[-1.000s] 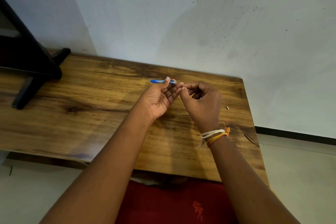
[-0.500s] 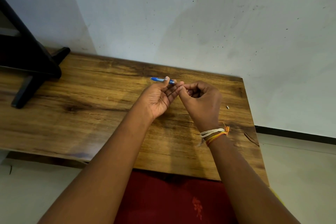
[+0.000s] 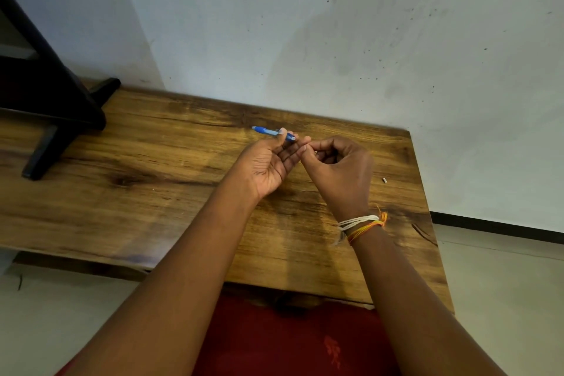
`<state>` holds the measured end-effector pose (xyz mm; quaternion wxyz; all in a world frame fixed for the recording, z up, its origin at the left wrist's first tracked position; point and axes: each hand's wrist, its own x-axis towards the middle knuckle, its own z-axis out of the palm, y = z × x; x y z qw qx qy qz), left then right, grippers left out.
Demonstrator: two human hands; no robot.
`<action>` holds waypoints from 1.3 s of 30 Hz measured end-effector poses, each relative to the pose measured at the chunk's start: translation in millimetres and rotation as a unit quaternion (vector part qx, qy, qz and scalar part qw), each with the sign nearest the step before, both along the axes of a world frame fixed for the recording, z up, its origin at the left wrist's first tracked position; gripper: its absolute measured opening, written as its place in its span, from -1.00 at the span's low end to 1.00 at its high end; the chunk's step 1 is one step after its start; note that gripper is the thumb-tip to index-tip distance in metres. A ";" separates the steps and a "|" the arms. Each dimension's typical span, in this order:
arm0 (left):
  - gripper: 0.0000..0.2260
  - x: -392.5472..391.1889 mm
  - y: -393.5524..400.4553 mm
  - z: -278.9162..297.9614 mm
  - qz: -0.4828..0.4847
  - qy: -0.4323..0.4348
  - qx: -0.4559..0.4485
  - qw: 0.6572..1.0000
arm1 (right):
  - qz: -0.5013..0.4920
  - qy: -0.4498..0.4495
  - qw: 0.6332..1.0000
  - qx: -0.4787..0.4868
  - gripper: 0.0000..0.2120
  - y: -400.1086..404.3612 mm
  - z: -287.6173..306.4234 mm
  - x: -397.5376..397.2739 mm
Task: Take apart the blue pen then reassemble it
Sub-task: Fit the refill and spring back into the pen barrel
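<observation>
The blue pen (image 3: pixel 270 132) lies across the fingertips of my left hand (image 3: pixel 268 162), pinned by the thumb, its far end pointing left above the wooden table (image 3: pixel 137 186). My right hand (image 3: pixel 338 168) is curled shut just to the right, its thumb and forefinger pinched together and touching my left fingertips near the pen's right end. What the right fingers pinch is hidden. A small white piece (image 3: pixel 384 180) lies on the table to the right of my right hand.
A black stand (image 3: pixel 52 107) occupies the table's far left corner. A white wall (image 3: pixel 335 40) rises directly behind the table. The table's right edge is close to my right wrist, with pale floor (image 3: pixel 503 284) beyond. Red cloth (image 3: pixel 290 342) shows below the front edge.
Both hands stay almost still over the table. The pen has tilted slightly, and the right fingers have shifted a little at its right end.
</observation>
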<state>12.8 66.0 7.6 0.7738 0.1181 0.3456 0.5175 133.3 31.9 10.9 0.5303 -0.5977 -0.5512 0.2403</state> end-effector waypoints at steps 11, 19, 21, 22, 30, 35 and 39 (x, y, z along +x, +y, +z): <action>-0.81 0.4 0.1 -2.2 -0.024 0.042 0.006 0.999 | 0.010 -0.016 1.000 0.004 -0.98 2.8 -4.8 -0.7; -0.89 1.5 1.0 -4.5 -0.025 0.041 -0.006 0.999 | 0.036 -0.016 0.999 0.006 -0.81 3.4 -4.1 0.3; -0.89 2.0 1.2 -5.0 -0.024 0.043 -0.009 0.999 | 0.032 -0.016 0.999 0.009 -0.78 3.7 -4.5 0.5; -0.90 2.3 1.2 -5.1 -0.023 0.044 -0.010 0.999 | 0.031 -0.018 0.999 0.009 -0.78 3.9 -4.6 0.9; -0.90 7.6 -0.1 2.3 -0.022 0.019 -0.008 1.000 | -0.002 -0.033 0.999 0.012 -0.87 3.3 -2.1 15.4; -0.88 16.8 -2.7 7.2 -0.049 0.014 0.004 0.999 | -0.106 -0.080 0.991 -0.027 -0.88 3.2 2.0 55.1; -0.85 32.2 -6.2 7.1 -0.072 0.012 0.003 0.997 | -0.184 -0.124 0.964 -0.146 -0.80 0.2 -6.3 93.0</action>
